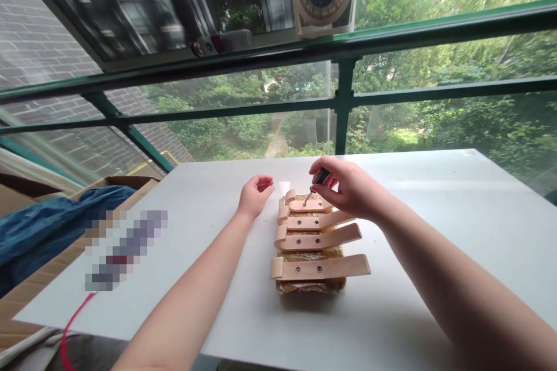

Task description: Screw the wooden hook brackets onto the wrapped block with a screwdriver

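Four wooden strips (342,267) bear screws (319,270), tightness unclear. Right hand (342,182) grips a screwdriver (321,176) at the farthest; left hand (253,195), half-curled, looks empty.

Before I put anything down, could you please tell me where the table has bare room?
The table looks bare right of the right arm and between the left arm and the blurred item. It is crowded around the wooden strips, where the right hand holds the screwdriver.
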Available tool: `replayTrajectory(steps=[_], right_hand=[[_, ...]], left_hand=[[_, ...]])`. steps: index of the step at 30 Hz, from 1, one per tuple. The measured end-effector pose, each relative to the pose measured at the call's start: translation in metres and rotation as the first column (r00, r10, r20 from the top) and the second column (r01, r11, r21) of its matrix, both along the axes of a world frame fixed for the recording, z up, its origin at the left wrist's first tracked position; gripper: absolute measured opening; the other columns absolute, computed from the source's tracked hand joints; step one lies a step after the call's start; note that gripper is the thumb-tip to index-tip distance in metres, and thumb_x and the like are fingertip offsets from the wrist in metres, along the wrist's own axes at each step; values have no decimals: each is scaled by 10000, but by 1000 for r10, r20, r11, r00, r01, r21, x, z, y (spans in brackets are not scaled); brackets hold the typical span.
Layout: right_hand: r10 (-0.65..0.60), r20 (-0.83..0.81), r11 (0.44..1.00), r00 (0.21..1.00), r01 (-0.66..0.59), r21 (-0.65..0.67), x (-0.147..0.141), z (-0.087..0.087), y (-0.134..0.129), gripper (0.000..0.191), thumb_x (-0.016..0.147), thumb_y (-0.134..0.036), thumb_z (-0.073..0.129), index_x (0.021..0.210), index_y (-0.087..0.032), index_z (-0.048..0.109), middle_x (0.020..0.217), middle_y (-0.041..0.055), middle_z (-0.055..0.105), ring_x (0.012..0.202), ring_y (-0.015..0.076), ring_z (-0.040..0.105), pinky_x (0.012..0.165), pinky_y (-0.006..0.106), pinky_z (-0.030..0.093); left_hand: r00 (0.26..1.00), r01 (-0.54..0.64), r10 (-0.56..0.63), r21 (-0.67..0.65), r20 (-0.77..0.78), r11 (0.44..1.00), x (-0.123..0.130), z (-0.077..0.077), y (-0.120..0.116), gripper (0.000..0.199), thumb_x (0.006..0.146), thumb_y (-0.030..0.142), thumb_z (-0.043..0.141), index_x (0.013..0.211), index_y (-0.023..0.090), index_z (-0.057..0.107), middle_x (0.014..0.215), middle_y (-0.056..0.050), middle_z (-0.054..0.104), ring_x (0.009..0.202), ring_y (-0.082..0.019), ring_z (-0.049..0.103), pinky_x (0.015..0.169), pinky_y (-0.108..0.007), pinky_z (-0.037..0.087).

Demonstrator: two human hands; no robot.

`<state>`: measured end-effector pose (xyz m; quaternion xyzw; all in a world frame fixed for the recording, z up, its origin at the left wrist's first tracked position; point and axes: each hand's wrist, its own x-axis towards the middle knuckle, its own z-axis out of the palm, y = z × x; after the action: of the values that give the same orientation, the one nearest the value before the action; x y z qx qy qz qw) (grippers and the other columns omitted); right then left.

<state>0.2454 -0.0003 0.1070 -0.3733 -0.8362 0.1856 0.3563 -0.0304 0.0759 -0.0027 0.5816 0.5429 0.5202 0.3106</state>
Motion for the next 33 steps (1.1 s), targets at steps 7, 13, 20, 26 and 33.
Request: replayTrajectory(steps=[7, 13, 20, 26, 33], right_hand=[[-35, 28, 999, 999, 34, 33, -4, -1, -1, 115, 866, -187, 589, 976, -210, 566, 909, 23, 637, 744, 136, 601, 697, 270, 475], [-62, 171, 998, 983, 60, 19, -17, 6, 2, 51, 860, -191, 581, 908, -200, 598, 867, 35, 668, 753, 156, 601, 683, 274, 460], [-90, 178, 996, 980, 85, 36, -21, 19, 4, 81, 866, -197, 580, 940, -211, 610, 883, 27, 702, 744, 148, 637, 662, 254, 478], [-136, 103, 990, 985, 132, 41, -3, 25, 2, 115, 875, -185, 565, 971, -218, 619, 914, 35, 713, 778, 164, 671, 672, 264, 519], [-133, 57, 988, 990, 136, -69, 6, 17, 10, 130, 839, -178, 600, 957, -228, 616, 937, 34, 716, 786, 185, 667, 689, 304, 526]], left_hand=[[996, 89, -89, -6, 28, 996, -1, -19, 5, 341, 684, 361, 756, 941, 161, 657, 913, -68, 712, 857, -183, 677, 873, -357, 547], [993, 111, -110, -20, 41, 994, -1, -20, 5, 342, 720, 373, 747, 975, 162, 658, 953, -78, 723, 889, -184, 687, 886, -355, 548], [992, 115, -112, -42, 67, 993, 0, -20, 6, 362, 733, 389, 747, 999, 156, 665, 978, -85, 730, 909, -183, 693, 888, -336, 548], [991, 114, -110, -50, 79, 992, 0, -23, 8, 399, 740, 404, 745, 1036, 150, 664, 1014, -94, 724, 935, -180, 683, 893, -317, 536], [991, 136, -135, -60, 25, 989, -1, -21, 6, 407, 780, 464, 696, 1046, 159, 657, 1020, -84, 709, 900, -173, 658, 845, -300, 526]])
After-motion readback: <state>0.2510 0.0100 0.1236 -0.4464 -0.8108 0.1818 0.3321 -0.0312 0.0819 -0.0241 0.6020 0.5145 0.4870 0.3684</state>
